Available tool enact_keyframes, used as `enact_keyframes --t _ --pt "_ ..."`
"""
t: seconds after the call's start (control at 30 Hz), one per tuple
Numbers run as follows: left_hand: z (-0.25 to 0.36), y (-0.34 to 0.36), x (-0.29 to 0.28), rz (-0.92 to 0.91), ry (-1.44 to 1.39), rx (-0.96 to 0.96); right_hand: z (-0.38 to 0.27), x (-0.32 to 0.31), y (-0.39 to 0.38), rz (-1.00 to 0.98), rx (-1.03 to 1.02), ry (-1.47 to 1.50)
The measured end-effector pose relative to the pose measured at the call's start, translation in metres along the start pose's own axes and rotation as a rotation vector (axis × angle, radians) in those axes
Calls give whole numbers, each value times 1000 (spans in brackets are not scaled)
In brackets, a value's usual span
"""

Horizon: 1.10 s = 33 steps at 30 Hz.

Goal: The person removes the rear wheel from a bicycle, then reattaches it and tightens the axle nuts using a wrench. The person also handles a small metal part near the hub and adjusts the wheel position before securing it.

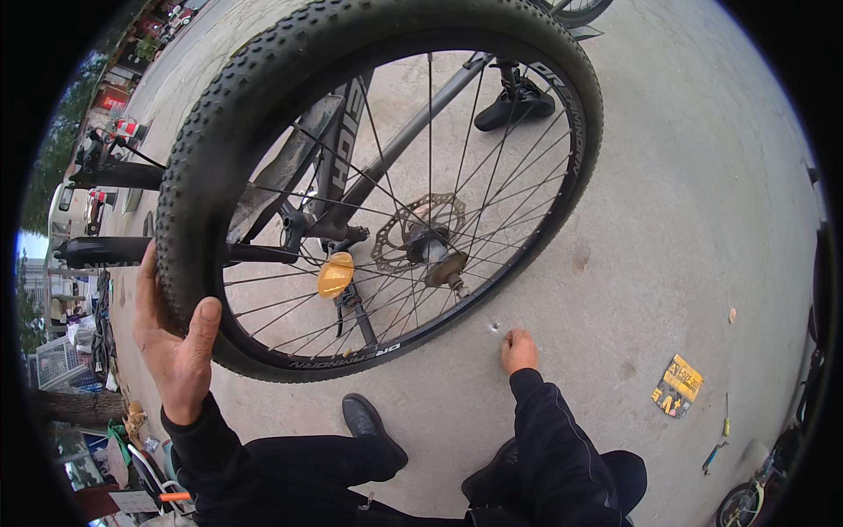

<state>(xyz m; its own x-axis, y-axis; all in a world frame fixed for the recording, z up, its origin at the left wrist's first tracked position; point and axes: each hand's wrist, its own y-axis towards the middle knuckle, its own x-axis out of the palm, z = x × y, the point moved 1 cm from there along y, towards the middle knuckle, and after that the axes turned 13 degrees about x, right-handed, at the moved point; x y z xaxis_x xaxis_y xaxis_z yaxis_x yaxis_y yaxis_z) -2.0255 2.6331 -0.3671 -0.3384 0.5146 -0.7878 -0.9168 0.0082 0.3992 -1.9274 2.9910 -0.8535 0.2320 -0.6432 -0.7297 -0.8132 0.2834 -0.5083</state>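
Note:
My left hand (176, 342) grips the knobby black tire (193, 132) of a loose-looking bicycle wheel at its left side, thumb outside the tread. The wheel has spokes, a hub (426, 241) with a disc rotor (386, 250) and a yellow reflector (335, 274). It is held over a dark grey bike frame (378, 158). My right hand (518, 350) is low beside the wheel's lower right, fingers curled near a small pale spot on the concrete; whether they hold anything is hidden. A black fork leg (105, 252) projects left behind the wheel.
On the concrete ground (667, 220) at right lie a yellow-and-black package (676, 385), a screwdriver (726, 422) and another small tool (713, 454). A small bicycle (738, 505) stands at lower right. My shoe (369, 417) is below the wheel. Piled clutter (70, 378) lines the left edge.

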Motion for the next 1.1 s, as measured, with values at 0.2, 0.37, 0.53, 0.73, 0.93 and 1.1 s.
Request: enact_keyframes --t 0.2,0.37,0.53,0.73,0.93,1.1 --pt "-34 4 18 98 -132 -16 12 -40 13 -131 96 -75" --pt "-56 -13 27 178 -5 41 7 -36 5 -118 -72 -108" --pt "-81 7 41 237 116 81 -24 -7 -7 0 21 -18" --pt "-78 -10 42 126 213 179 -17 25 -3 38 55 19" --pt "-77 -14 41 107 37 108 -28 14 5 3 145 156" --pt "-56 -24 44 281 265 306 -123 -101 -48 -360 201 919"
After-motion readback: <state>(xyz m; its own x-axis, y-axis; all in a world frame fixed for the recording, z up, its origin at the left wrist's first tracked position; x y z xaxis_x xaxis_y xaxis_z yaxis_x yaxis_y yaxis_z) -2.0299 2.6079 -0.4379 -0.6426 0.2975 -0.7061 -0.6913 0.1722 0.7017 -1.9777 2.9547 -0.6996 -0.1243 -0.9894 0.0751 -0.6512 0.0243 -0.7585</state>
